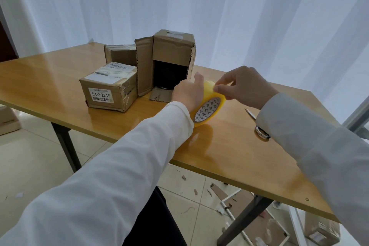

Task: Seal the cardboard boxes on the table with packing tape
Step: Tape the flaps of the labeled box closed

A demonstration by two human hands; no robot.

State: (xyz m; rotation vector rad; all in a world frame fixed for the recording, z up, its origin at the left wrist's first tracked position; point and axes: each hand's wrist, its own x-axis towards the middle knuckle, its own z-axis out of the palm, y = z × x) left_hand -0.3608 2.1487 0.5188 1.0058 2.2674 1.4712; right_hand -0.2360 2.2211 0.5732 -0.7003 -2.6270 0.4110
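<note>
A yellow roll of packing tape (209, 106) stands on edge on the wooden table (229, 145). My left hand (186, 91) grips the roll from the left. At the roll's top, my right hand (242, 86) pinches the tape with thumb and fingertips. Three cardboard boxes stand behind: a labelled closed box (108, 90) at the left, a smaller box (119, 55) behind it, and a tall box (171, 58) whose front flaps hang open, showing a dark object inside.
Scissors (259, 125) lie on the table at the right, partly hidden by my right sleeve. Cardboard scraps and frames litter the floor under the table. White curtains hang behind.
</note>
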